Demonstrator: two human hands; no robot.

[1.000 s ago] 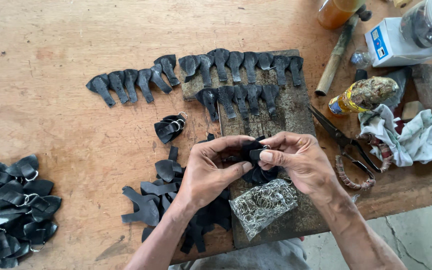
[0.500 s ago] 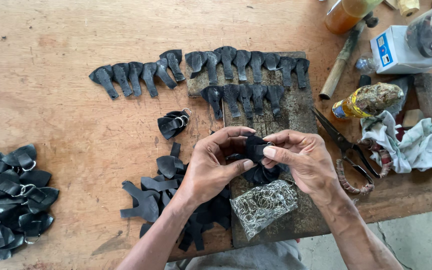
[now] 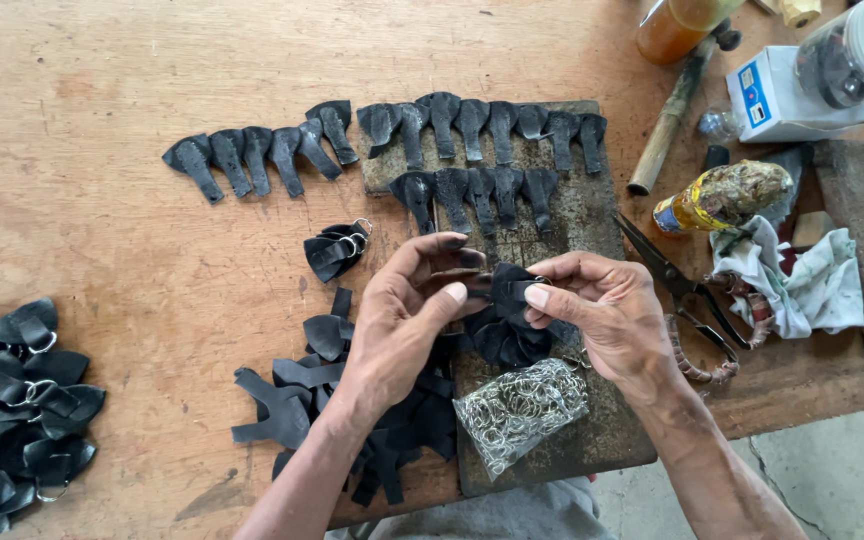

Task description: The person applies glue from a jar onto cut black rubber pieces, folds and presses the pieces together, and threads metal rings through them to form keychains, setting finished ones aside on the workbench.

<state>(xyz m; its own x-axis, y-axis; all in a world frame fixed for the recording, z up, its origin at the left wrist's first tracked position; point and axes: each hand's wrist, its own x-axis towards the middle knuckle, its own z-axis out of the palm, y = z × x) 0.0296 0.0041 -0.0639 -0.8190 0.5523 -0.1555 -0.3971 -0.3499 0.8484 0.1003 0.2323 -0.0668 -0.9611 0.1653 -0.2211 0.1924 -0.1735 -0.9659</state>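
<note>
My left hand (image 3: 402, 320) and my right hand (image 3: 607, 315) meet over a dark work board (image 3: 592, 225) and pinch one small black leather piece (image 3: 505, 290) between their fingertips. A metal ring shows at its top edge. Under the hands lies a heap of black leather cut-outs (image 3: 352, 400), and more black pieces (image 3: 507, 340) sit just below the held one. A clear bag of metal rings (image 3: 519, 410) lies on the board near my right wrist. Rows of black teardrop-shaped pieces (image 3: 382, 140) are laid out beyond the hands.
A pile of finished black pieces with rings (image 3: 12, 400) sits at the left edge; two more (image 3: 334, 250) lie left of my hands. Scissors (image 3: 677, 285), a rag (image 3: 802, 280), a glue bottle (image 3: 722, 195), a wooden-handled tool (image 3: 672, 115) and a white box (image 3: 782, 95) crowd the right.
Both hands stay together on the black piece, with only small finger shifts; the view has drifted slightly.
</note>
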